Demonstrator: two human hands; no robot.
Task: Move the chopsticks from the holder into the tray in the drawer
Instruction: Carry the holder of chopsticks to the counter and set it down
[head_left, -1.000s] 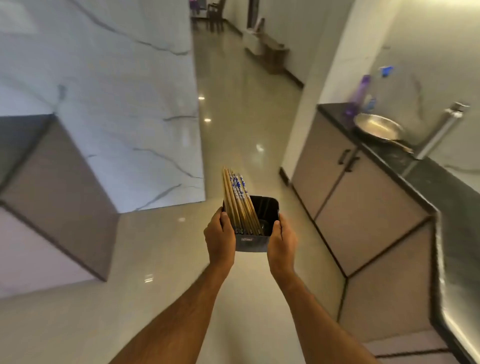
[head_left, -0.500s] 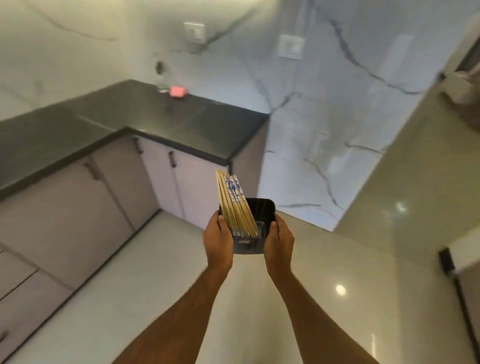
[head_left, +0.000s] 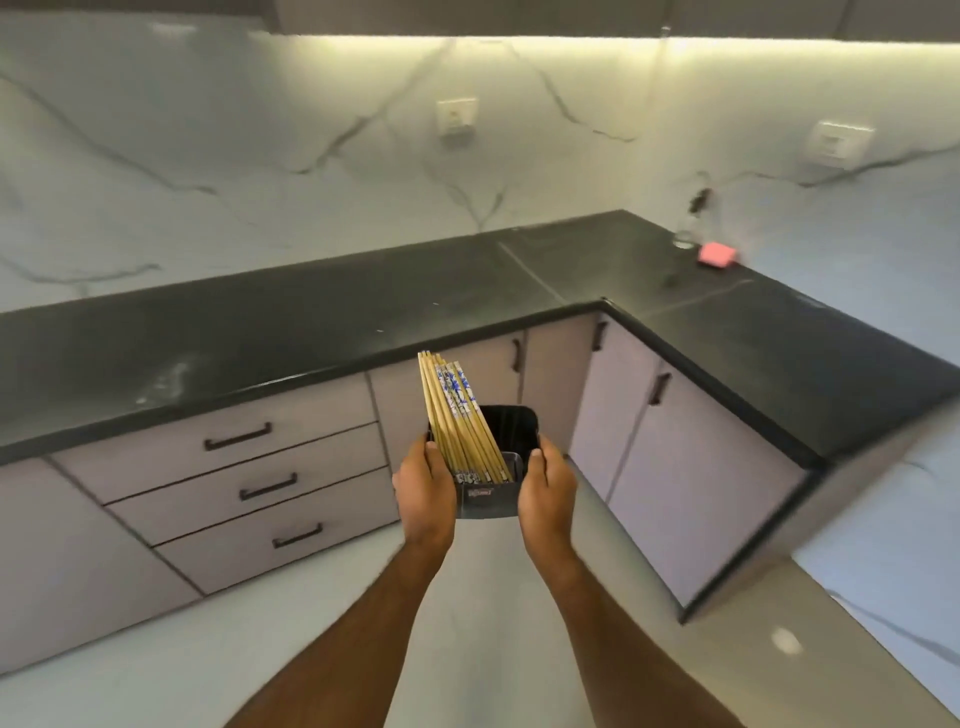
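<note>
Turning from the open floor, we now face the closed drawers (head_left: 244, 486), left hand (head_left: 426, 491) and right hand (head_left: 545, 488) clasping the chopstick holder (head_left: 488, 499); the tray is probably inside.

We see an L-shaped black stone desk (head_left: 322, 317) running along a white marble wall with grey veins (head_left: 208, 156). Under it sit pale lilac cabinet doors (head_left: 691, 467) with dark handles, and to the left a stack of three pale lilac drawers (head_left: 249, 483), all shut. A small pink block (head_left: 717, 254) lies on the far right part of the desk, just beside a clear glass object (head_left: 684, 236) too blurred for us to name. Two white wall sockets (head_left: 456, 117) are set into the marble. The glossy pale floor (head_left: 156, 660) spreads below.
</note>
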